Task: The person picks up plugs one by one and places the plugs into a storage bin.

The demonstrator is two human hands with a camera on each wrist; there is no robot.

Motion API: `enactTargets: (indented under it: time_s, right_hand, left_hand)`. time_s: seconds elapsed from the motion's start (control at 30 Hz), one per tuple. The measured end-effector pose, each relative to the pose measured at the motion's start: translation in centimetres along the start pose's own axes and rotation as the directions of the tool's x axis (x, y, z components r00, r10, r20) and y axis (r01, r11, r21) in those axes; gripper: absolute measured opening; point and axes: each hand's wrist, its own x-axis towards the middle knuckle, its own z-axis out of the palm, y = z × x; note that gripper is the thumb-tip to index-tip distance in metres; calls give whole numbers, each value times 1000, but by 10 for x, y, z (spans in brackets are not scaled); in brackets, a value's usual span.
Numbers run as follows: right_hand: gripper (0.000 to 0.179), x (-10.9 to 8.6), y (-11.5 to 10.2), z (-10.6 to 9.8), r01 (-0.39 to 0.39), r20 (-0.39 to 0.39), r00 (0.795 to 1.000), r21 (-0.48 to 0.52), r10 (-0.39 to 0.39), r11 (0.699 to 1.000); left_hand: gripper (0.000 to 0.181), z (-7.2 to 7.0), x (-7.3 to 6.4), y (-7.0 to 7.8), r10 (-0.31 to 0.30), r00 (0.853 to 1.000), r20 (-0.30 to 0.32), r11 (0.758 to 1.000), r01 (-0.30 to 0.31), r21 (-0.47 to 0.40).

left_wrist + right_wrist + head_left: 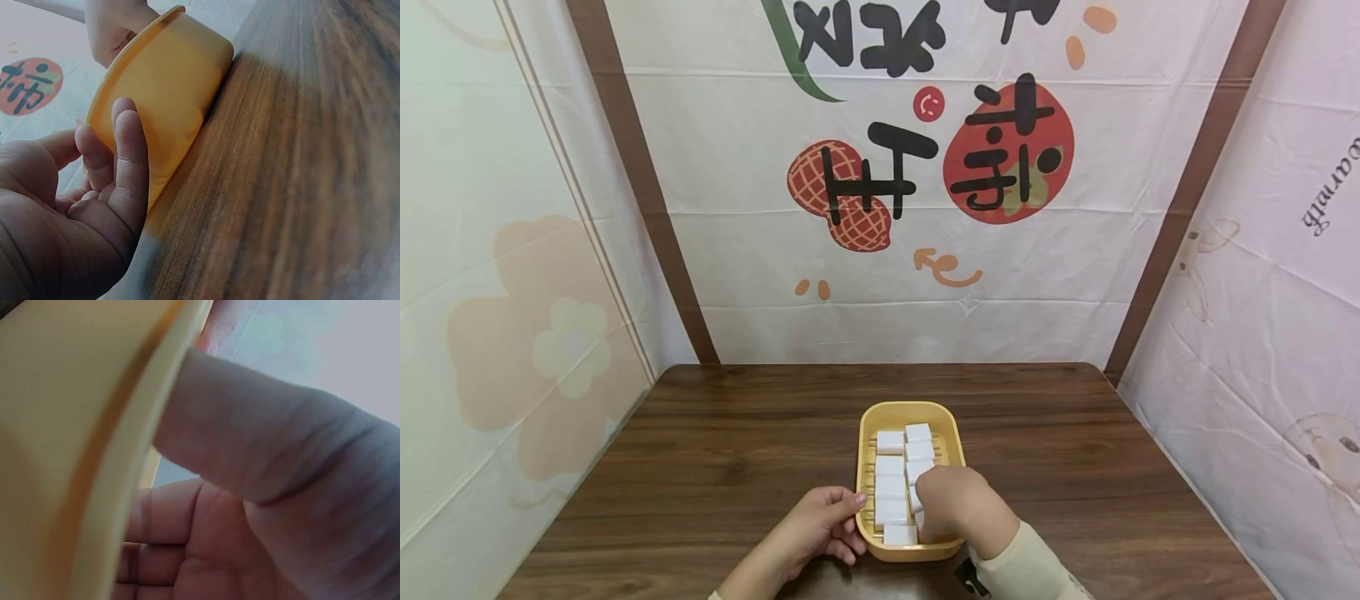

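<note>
A yellow rectangular tray [911, 411] with rounded corners stands on the table, holding several white blocks [891, 487] in two rough columns. My left hand [822, 527] grips the tray's left rim near its front corner; the left wrist view shows the thumb and index finger pinching the rim, with other fingers beside the outer wall. My right hand [958, 504] reaches down over the right rim into the tray, right at the front blocks of the right column. In the right wrist view, the tray wall hides the fingertips of that hand [250, 437], so I cannot tell whether they hold a block.
The dark wood-grain table [737, 433] extends around the tray. A printed white cloth [745, 275] hangs behind its far edge, with more cloth at both sides. A small black object [970, 575] shows beside the right sleeve [1026, 567].
</note>
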Motion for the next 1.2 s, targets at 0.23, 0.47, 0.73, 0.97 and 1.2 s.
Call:
enactTargets:
  time_s: [0.23, 0.47, 0.73, 0.97, 1.2]
  right_hand:
    - [19, 2, -3, 3, 4, 0, 1000, -107, -4, 994]
    - [19, 3, -4, 5, 1, -8, 1000, -129, -2, 992]
    - [24, 4, -6, 8, -1, -33, 999, -161, -5, 987]
    - [24, 3, -9, 8, -6, -46, 999, -183, -2, 983]
    - [23, 4, -10, 9, -19, -44, 999, -173, 12, 985]
  left_hand:
    - [29, 0, 0, -1, 0, 1000, 2, 1000, 0, -1]
    - [30, 0, 1, -1, -1, 1000, 0, 1000, 1, 3]
    - [29, 0, 1, -1, 7, 1000, 5, 1000, -7, 2]
    - [30, 1, 0, 0, 8, 1000, 8, 1000, -8, 0]
    - [31, 1, 0, 1, 1, 1000, 3, 1000, -1, 1]
